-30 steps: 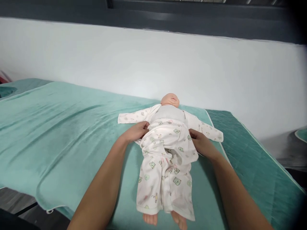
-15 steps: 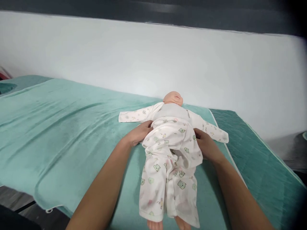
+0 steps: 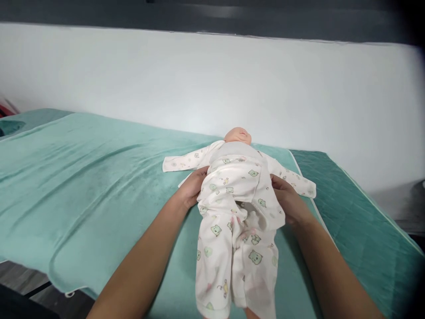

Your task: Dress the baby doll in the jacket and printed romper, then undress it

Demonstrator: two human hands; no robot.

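A baby doll (image 3: 238,135) lies on its back with its head by the wall and its arms spread in printed white sleeves. Loose white baby trousers (image 3: 232,186) with green bear prints cover its belly and legs. At the left side of the waist, my left hand (image 3: 195,187) is closed on the trousers' edge, its fingertips partly tucked behind the cloth. My right hand (image 3: 288,201) grips the opposite side of the waist, its fingers partly hidden by the fabric. The cloth bunches at the crotch. Only a little of the feet shows at the bottom edge.
A light green blanket (image 3: 99,186) with soft folds lies under the doll. To the right is a darker green quilted cover (image 3: 358,212). A white wall (image 3: 166,79) runs along the far side. Dark floor (image 3: 20,279) shows at lower left.
The trousers' waist edge sits slightly higher on the doll's torso, and both hands have shifted slightly with it. Less of the feet shows as the view moved a little.
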